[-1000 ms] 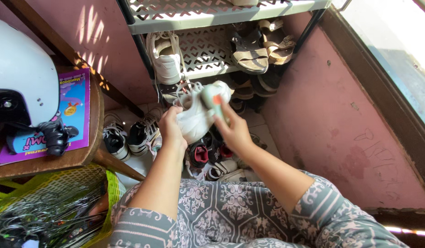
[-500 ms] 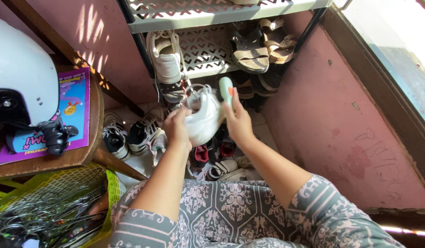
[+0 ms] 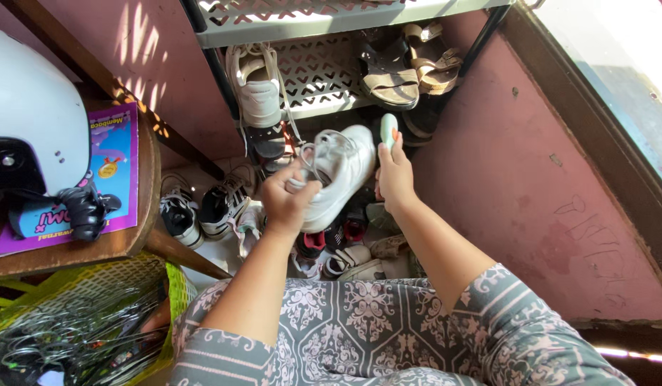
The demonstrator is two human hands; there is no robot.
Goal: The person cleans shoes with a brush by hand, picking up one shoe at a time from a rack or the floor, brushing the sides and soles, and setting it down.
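White sneaker (image 3: 342, 171) held before shoe rack (image 3: 324, 21), pink wall (image 3: 531, 171).

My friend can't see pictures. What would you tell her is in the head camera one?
A person's left hand holds up a white sneaker while the right hand holds a small pale green brush beside it. Behind is a shoe rack with sandals, and a white helmet sits on a wooden table to the left.

Smooth matt white sneaker (image 3: 342, 175), glossy plastic helmet (image 3: 31, 107), perforated plastic rack shelf (image 3: 324, 75), matt painted wall (image 3: 531, 179)
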